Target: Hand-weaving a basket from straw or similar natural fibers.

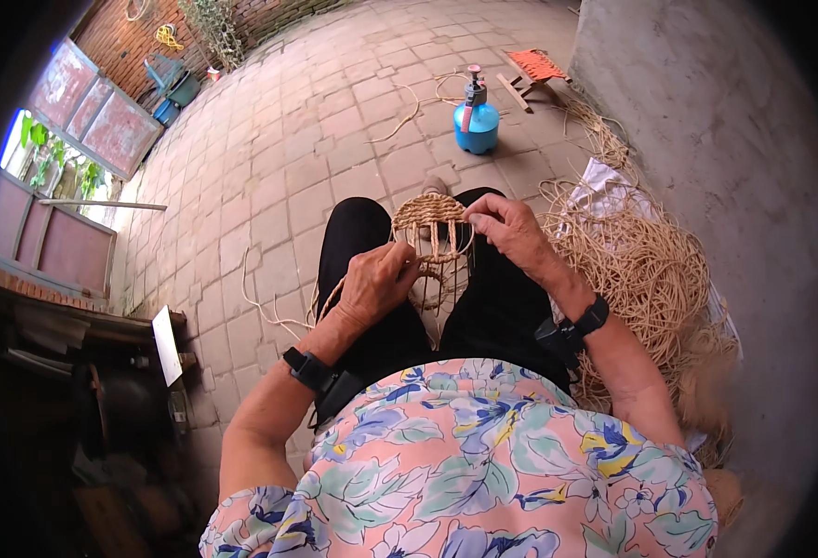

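I'm standing on a paved yard [279,139], and the biggest thing by the seated person is one great heap of tan cord [637,279], sprawled on the ground by their right arm; farther out stand one low stool [537,66] with an orange seat and, just left of it, one blue sprayer bottle [477,128]. One small rounded woven piece [430,208], close-woven at its far end and open between a few pale strips nearer the body, sits between the two hands, over the gap between the black-trousered knees [353,228]. The left hand [378,282] is at its near left edge, back upward, fingers curled in and clamped on it; the right hand [511,230] comes in higher, wrist bent inward, thumb and forefinger pinched at the right rim, though whether on rim or strand I can't tell. Smallest are two dark wristbands, one per arm
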Action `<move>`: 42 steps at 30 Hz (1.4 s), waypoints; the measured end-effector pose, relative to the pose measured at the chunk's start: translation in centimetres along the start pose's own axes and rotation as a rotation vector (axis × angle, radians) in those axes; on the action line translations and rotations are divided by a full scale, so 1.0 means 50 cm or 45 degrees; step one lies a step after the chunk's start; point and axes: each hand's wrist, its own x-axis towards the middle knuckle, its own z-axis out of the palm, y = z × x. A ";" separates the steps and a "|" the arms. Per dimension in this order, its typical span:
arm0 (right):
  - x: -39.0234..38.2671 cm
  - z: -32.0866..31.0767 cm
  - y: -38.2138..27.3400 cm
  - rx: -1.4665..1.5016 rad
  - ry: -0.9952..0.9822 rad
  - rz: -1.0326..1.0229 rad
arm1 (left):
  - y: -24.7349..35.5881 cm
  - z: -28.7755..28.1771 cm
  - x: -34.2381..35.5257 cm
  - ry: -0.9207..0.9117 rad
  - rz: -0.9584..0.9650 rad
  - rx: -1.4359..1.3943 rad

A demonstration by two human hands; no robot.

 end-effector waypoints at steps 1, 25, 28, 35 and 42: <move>-0.002 0.011 0.005 -0.037 -0.017 -0.102 | 0.002 0.002 0.001 0.018 -0.001 -0.001; 0.002 0.109 -0.037 -0.573 -0.280 -0.452 | -0.019 -0.025 0.024 -0.188 -0.378 -0.352; -0.003 0.119 -0.028 -0.690 -0.241 -0.558 | -0.022 -0.032 0.027 -0.227 -0.396 -0.292; -0.017 0.130 -0.020 -0.797 -0.133 -0.686 | -0.030 -0.062 0.032 -0.298 -0.399 -0.499; -0.022 0.145 -0.006 -0.863 -0.012 -0.761 | -0.023 -0.069 0.022 -0.315 -0.424 -0.436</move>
